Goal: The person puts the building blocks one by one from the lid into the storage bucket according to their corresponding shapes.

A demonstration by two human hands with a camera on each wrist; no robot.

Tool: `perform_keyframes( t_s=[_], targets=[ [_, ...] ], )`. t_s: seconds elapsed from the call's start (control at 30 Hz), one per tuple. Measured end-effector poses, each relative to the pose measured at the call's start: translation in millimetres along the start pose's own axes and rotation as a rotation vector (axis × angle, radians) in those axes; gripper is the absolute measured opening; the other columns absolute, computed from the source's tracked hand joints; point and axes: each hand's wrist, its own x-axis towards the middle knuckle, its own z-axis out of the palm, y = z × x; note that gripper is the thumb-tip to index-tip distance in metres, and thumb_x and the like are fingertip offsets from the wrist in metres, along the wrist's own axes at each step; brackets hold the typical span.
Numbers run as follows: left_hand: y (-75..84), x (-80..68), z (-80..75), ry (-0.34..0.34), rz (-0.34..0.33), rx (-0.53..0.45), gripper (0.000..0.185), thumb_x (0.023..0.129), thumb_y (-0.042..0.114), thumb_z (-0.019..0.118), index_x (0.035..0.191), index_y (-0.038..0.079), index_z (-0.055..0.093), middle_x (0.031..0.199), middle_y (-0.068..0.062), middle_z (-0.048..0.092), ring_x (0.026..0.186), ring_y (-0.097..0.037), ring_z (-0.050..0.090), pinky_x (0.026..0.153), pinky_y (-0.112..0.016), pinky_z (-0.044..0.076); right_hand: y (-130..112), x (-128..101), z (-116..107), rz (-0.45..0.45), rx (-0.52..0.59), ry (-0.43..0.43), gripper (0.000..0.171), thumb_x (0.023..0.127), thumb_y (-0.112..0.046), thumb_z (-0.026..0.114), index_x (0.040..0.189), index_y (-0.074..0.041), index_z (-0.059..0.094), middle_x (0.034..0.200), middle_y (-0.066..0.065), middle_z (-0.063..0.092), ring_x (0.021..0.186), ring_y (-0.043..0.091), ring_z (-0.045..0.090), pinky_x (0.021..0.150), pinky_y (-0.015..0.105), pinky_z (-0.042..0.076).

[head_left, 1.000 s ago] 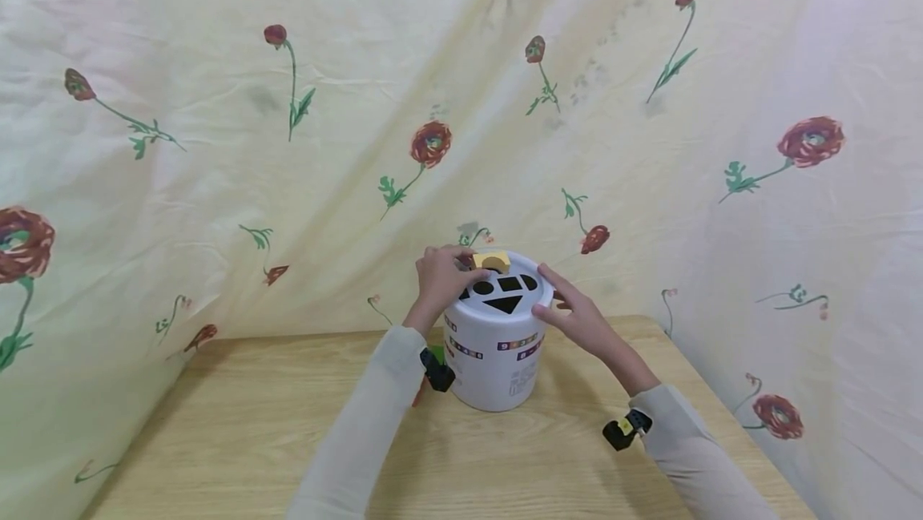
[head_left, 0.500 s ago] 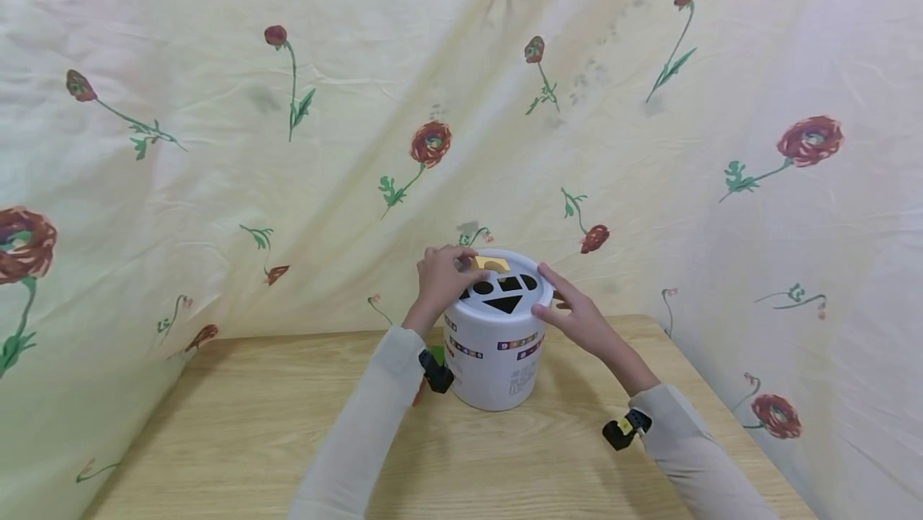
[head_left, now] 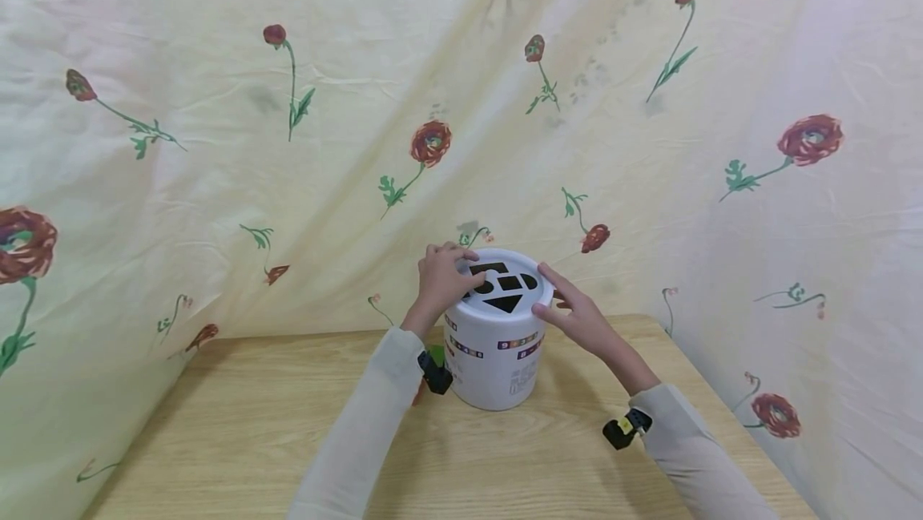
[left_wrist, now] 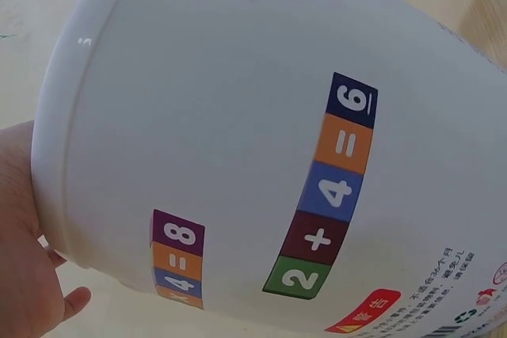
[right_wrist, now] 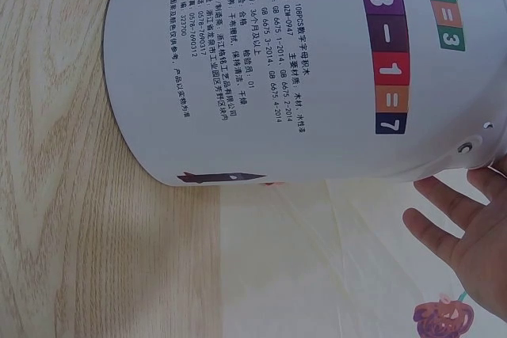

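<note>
A white bucket point(head_left: 490, 380) stands upright, its lid point(head_left: 537, 262) cut with black shaped slots: an arch slot at the back, a triangle slot point(head_left: 503, 304) at the front, others between. My left hand point(head_left: 441, 276) is over the lid's left side, thumb and fingers apart beside the arch slot, holding nothing. No yellow block shows on the lid. On the right, my right hand point(head_left: 580, 324) rests on the rim with thumb and forefinger spread. In the right wrist view, its other fingers point(right_wrist: 447, 207) stretch out by the bucket's side. Printed sums such as 2+4=6 point(left_wrist: 321, 187) mark the bucket wall.
Behind the bucket's left side, partly hidden by my wrist camera point(head_left: 435, 374), a green thing point(head_left: 437, 354) and a reddish one point(head_left: 418, 397) show on the wooden table point(head_left: 288, 416). A flowered cloth point(head_left: 346, 143) hangs close behind the table and along its sides.
The yellow arch block between my left fingers has sunk through the arch slot and out of sight. My left fingers now hold nothing; the right hand has stayed on the rim.
</note>
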Motion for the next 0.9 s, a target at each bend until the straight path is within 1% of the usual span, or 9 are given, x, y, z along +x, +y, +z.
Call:
perform_keyframes(
  t_s=[0.1, 0.23, 0.37, 0.47, 0.67, 0.9],
  targets=[
    [-0.9, -0.5, 0.0, 0.005, 0.018, 0.020, 0.035, 0.087, 0.035, 0.079, 0.115, 0.015, 0.076, 0.130, -0.007, 0.064, 0.121, -0.031, 0.046, 0.107, -0.054, 0.034, -0.1, -0.6, -0.1, 0.006, -0.004, -0.002, 0.078, 0.101, -0.036, 0.063, 0.164, -0.019, 0.020, 0.169, 0.013, 0.023, 0.143, 0.046, 0.042, 0.110, 0.067, 0.037],
    [-2.3, -2.1, -0.3, 0.011, 0.021, 0.002, 0.038, 0.087, 0.036, 0.079, 0.118, 0.014, 0.075, 0.131, -0.006, 0.063, 0.121, -0.030, 0.045, 0.107, -0.054, 0.033, -0.9, -1.9, -0.4, 0.013, -0.009, -0.005, 0.078, 0.101, -0.036, 0.063, 0.164, -0.021, 0.020, 0.169, 0.014, 0.023, 0.143, 0.046, 0.042, 0.110, 0.067, 0.037],
    [-4.1, -3.8, -3.0, 0.012, 0.026, -0.002, 0.042, 0.087, 0.038, 0.078, 0.122, 0.015, 0.074, 0.133, -0.006, 0.062, 0.123, -0.030, 0.045, 0.107, -0.054, 0.033, -1.0, -1.1, -0.4, 0.009, -0.011, -0.003, 0.078, 0.101, -0.036, 0.063, 0.164, -0.019, 0.020, 0.169, 0.013, 0.023, 0.143, 0.046, 0.042, 0.109, 0.067, 0.037],
    [-7.2, -6.4, -7.9, 0.012, 0.035, 0.002, 0.043, 0.087, 0.038, 0.078, 0.123, 0.017, 0.073, 0.134, -0.006, 0.062, 0.125, -0.032, 0.045, 0.107, -0.056, 0.033, -1.4, 0.0, 0.0, 0.009, -0.011, -0.002, 0.078, 0.101, -0.036, 0.063, 0.164, -0.017, 0.020, 0.170, 0.013, 0.022, 0.143, 0.045, 0.042, 0.110, 0.067, 0.037],
    [-21.4, -14.6, -20.5, 0.025, 0.028, -0.061, 0.042, 0.088, 0.036, 0.077, 0.125, 0.017, 0.073, 0.135, -0.006, 0.061, 0.127, -0.033, 0.043, 0.108, -0.060, 0.031, -2.5, 0.0, -0.3, 0.009, -0.010, -0.007, 0.078, 0.101, -0.035, 0.063, 0.164, -0.019, 0.020, 0.170, 0.012, 0.021, 0.143, 0.045, 0.041, 0.109, 0.067, 0.038],
    [-43.9, -27.6, -32.2, 0.058, 0.026, -0.125, 0.043, 0.090, 0.034, 0.076, 0.126, 0.011, 0.071, 0.131, -0.009, 0.063, 0.127, -0.034, 0.043, 0.108, -0.062, 0.031, -0.4, -0.7, -1.3, 0.008, -0.019, -0.004, 0.077, 0.101, -0.036, 0.063, 0.164, -0.023, 0.021, 0.171, 0.010, 0.020, 0.142, 0.044, 0.042, 0.105, 0.066, 0.042]
  ],
)
